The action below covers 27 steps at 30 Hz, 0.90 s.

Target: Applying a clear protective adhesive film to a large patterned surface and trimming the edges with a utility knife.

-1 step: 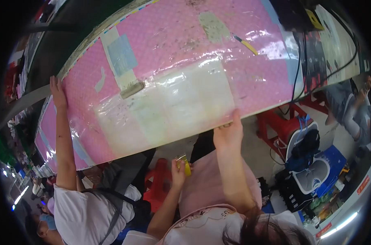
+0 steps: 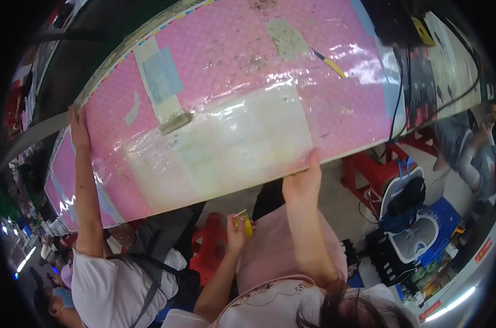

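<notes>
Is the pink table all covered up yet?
Partly. Shiny clear film already covers the middle of the pink tabletop. The right hand grips its near edge, and the left hand holds a small yellow thing. The far part looks uncovered, and a yellow-handled tool lies there.

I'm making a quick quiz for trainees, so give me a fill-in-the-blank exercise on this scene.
1. The right hand grips the edge of the ____ table.
2. The left hand holds a small ____ object.
3. Another person's hand rests on the table's far ____ side.

Missing words: pink; yellow; left
</notes>
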Each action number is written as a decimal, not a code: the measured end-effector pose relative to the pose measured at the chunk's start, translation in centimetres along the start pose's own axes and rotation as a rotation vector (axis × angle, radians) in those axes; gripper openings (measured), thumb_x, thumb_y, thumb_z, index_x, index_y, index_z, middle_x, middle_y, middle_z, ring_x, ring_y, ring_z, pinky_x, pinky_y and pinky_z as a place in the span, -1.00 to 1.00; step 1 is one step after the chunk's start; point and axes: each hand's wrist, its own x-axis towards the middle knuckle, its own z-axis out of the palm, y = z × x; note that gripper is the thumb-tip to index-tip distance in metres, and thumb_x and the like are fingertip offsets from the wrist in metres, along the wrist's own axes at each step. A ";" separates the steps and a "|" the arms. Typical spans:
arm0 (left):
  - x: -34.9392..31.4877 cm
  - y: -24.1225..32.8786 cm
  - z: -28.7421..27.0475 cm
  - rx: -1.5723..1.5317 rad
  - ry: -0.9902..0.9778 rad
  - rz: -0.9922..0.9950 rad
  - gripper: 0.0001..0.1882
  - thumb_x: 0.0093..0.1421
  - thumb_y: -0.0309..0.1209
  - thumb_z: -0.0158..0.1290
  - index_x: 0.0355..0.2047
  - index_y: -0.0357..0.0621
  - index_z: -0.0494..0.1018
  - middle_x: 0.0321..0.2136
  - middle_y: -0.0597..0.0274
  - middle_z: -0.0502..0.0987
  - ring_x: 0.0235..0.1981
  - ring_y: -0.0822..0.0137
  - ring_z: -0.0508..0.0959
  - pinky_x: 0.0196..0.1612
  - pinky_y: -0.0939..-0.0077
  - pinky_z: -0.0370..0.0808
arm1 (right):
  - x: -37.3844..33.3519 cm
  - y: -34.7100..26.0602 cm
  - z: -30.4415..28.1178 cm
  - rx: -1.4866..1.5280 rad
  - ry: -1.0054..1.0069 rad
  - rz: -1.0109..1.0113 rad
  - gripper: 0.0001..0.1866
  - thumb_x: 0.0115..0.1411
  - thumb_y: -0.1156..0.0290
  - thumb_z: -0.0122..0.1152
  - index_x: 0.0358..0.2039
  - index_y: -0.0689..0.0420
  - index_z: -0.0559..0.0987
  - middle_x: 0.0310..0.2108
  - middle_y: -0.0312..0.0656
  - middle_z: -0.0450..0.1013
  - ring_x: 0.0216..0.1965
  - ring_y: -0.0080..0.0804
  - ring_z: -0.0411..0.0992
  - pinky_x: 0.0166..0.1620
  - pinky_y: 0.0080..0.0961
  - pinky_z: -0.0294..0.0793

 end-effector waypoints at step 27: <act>0.6 9.9 9.7 -0.153 0.009 -0.240 -0.73 0.29 -0.38 -0.11 -0.05 -0.21 0.21 -0.37 0.14 0.47 -0.45 0.38 0.53 -0.41 0.52 0.51 | 8.9 -5.2 11.1 -2.295 -1.094 -1.084 -0.04 -0.07 -0.17 0.10 0.19 0.27 0.17 0.27 -0.02 0.01 0.31 -0.12 -0.07 0.27 -0.02 -0.20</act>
